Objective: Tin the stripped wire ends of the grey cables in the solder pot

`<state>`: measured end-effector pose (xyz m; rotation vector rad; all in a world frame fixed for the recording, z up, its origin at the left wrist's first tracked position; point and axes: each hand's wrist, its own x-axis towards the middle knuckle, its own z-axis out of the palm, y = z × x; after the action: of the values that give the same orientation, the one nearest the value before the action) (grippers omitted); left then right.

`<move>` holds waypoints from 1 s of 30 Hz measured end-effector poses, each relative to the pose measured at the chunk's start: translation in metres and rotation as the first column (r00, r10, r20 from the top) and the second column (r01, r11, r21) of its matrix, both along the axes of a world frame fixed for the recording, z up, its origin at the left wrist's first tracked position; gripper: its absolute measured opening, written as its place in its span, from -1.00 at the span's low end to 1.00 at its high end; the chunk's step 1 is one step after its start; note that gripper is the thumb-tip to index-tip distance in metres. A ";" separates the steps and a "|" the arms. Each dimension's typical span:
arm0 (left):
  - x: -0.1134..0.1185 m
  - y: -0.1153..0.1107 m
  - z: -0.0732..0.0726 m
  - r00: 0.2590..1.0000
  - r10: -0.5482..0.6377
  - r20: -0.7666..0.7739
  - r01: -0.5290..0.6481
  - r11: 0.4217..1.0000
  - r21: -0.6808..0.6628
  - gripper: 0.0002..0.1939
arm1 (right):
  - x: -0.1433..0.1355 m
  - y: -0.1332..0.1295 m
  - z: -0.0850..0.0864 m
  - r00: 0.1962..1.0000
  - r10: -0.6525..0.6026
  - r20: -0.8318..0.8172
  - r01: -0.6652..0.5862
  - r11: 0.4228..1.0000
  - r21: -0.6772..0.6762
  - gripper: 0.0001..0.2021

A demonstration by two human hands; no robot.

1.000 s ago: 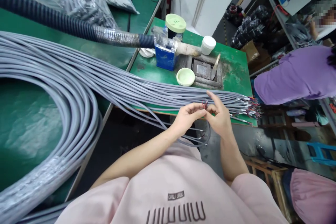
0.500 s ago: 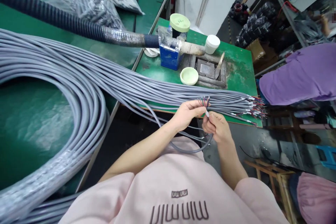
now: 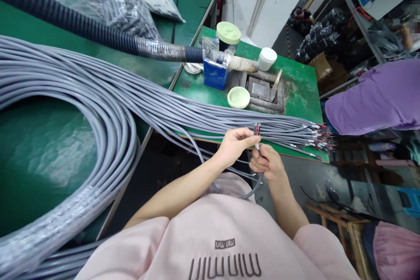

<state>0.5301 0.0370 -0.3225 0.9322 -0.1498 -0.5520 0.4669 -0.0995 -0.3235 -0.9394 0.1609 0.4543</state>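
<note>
My left hand (image 3: 239,143) pinches the thin coloured wires (image 3: 257,129) that stick up out of one grey cable's end. Just below, my right hand (image 3: 268,161) is closed round the same grey cable (image 3: 255,187) near its white-wrapped end. The cable loops down in front of my shirt and back to the left. Behind my hands, a thick bundle of grey cables (image 3: 197,111) runs across the green bench, and its stripped ends (image 3: 320,136) show coloured wires at the right edge.
A ribbed black hose (image 3: 98,28) leads to a blue box (image 3: 215,74). Beside it are a shallow pale-green dish (image 3: 239,97), a white tub (image 3: 267,58), a green-lidded jar (image 3: 229,33) and a square metal pot (image 3: 260,88) with a flat blade. A person in purple (image 3: 377,96) is at right.
The wires' tips have drawn from a spread fan into a tighter upright bunch between my left fingers. Both hands have shifted slightly, and the cable loop hangs lower. The view has tilted a little.
</note>
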 end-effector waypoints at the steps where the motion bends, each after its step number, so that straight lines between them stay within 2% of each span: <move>1: 0.000 0.000 0.000 1.000 0.004 -0.002 -0.004 1.000 -0.002 -0.71 | 0.000 0.000 -0.001 1.000 -0.001 0.002 0.001 1.000 0.003 -0.67; 14: -0.001 0.002 0.012 0.998 0.057 0.009 -0.058 0.998 0.037 -0.67 | 0.003 0.002 -0.003 1.000 0.030 -0.004 -0.030 0.998 0.059 -0.67; 30: 0.000 0.002 0.011 0.998 0.032 -0.056 -0.034 0.999 -0.036 -0.67 | 0.005 0.004 -0.007 0.999 0.039 -0.030 -0.037 0.996 0.084 -0.68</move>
<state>0.5304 0.0392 -0.3118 0.8813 -0.0944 -0.5425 0.4718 -0.0955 -0.3306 -0.8544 0.1521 0.5077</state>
